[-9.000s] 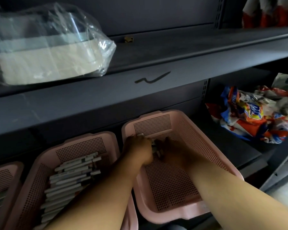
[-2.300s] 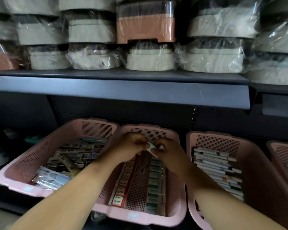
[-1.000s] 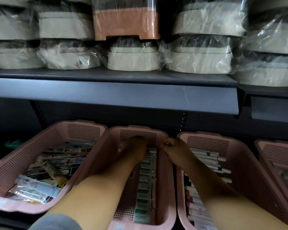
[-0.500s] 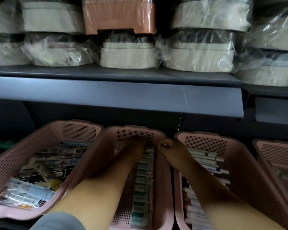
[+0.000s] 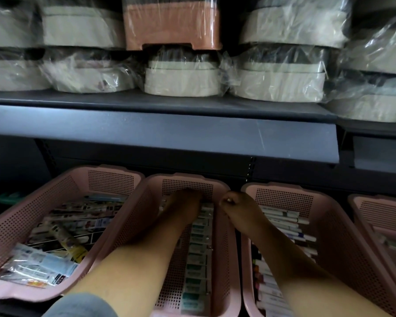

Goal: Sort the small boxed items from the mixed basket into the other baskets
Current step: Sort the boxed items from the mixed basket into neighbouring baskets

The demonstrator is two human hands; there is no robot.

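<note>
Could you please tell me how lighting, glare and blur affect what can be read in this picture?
Head view: dim, with the left hand and right hand shadowed at the middle pink perforated plastic basket, grips unreadable; head view: glare streaks on the clear-plastic-wrapped beige tubs; head view: print on the small white-and-green boxes blurred.

Two bare forearms, bare left hand [image 5: 188, 203], bare right hand [image 5: 237, 203], grey sleeve [image 5: 82, 305] showing at the left arm's near end.
</note>
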